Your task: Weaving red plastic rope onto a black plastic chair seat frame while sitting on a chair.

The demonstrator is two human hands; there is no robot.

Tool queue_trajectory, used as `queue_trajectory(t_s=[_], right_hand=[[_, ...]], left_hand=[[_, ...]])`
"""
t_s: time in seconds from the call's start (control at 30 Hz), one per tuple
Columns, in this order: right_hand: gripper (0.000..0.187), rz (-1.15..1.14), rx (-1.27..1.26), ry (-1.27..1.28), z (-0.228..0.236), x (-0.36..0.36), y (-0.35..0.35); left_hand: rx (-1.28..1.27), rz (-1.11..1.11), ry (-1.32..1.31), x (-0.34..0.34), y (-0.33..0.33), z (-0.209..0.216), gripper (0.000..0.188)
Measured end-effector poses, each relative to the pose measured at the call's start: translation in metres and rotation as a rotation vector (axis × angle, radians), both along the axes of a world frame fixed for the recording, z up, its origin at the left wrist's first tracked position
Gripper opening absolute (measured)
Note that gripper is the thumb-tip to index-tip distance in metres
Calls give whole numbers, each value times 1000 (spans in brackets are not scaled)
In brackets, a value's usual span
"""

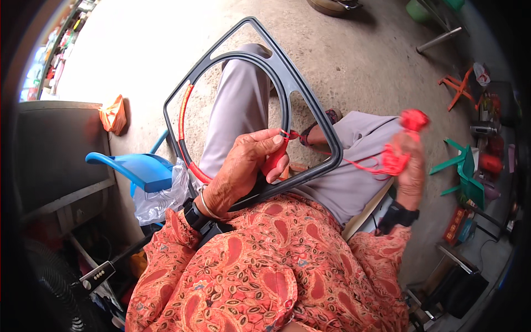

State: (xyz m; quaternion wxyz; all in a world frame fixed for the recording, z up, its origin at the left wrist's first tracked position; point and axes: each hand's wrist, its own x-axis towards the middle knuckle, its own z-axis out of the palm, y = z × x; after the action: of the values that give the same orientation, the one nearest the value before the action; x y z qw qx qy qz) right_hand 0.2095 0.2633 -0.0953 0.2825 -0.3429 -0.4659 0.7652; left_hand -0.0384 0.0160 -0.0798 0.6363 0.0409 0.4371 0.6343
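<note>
A black plastic frame (298,83), four-sided outside with a round ring inside, rests tilted over my lap. Red wrapping (184,113) covers part of the ring's left and lower side. My left hand (249,157) grips the ring's right side, thumb and forefinger pinching where red strand loops around it. Below those fingers more red wrapping (273,159) shows. From the pinch a loose red strand (359,167) runs right, passing by the frame's edge. My right hand (410,171), smeared by motion, is closed around a bundle of red cord (414,119) above my right thigh.
At the left stand a blue plastic stool (135,167) with a clear plastic bag (164,191), a dark cabinet (61,149) and an orange bag (113,115). Rightward are a green stool (470,174), an orange stand (459,88) and assorted goods. A round pan (331,6) sits far ahead.
</note>
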Motion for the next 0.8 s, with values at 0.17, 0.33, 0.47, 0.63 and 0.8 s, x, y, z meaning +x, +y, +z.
queue_trajectory(t_s=[0.17, 0.33, 0.47, 0.63, 0.8], right_hand=[[21, 325, -337, 2, -26, -90, -69], [28, 571, -612, 117, -20, -110, -102], [32, 571, -556, 72, -8, -116, -111], [33, 418, -527, 52, -21, -110, -118], [31, 399, -589, 234, -29, -102, -119]], left_hand=[[23, 31, -28, 1, -4, 1, 33], [-17, 17, -2, -2, -4, -2, 24], [-24, 35, 6, -1, -4, -4, 23], [34, 77, -130, -2, 3, 3, 32], [-69, 32, -141, -3, 6, -3, 37]])
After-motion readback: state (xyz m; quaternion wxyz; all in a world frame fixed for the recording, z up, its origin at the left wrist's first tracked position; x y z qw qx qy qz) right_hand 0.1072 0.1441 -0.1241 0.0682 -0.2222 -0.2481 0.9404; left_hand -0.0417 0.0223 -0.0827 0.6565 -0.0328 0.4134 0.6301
